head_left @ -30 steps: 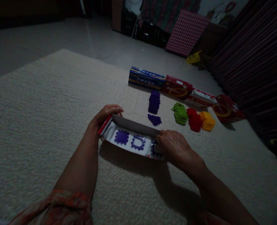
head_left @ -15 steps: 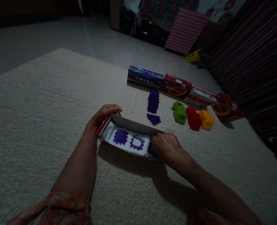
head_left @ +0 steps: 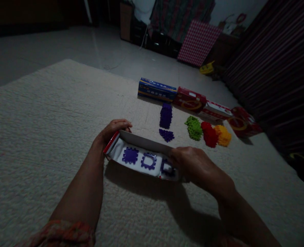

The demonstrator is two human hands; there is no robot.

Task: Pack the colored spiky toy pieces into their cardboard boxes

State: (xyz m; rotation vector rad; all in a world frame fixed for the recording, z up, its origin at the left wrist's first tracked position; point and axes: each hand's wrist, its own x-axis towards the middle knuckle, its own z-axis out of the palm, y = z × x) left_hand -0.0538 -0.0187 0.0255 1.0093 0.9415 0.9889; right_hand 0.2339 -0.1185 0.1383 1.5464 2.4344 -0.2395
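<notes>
The right hand (head_left: 180,158) is being held over the right end of the open box (head_left: 144,141) — pinch hidden, can't be told. Inside, just to its left, a purple frame (head_left: 163,168) is being part-covered; the box, slanting lengthwise between both hands, is being cupped at its left end by the left hand (head_left: 115,127) — grip unclear.

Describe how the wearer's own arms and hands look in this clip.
The left hand and right hand show no gloves or watch. The left forearm is bare below a loose, gathered sleeve in patterned orange-red fabric. Any right sleeve is too dark to make out.
</notes>
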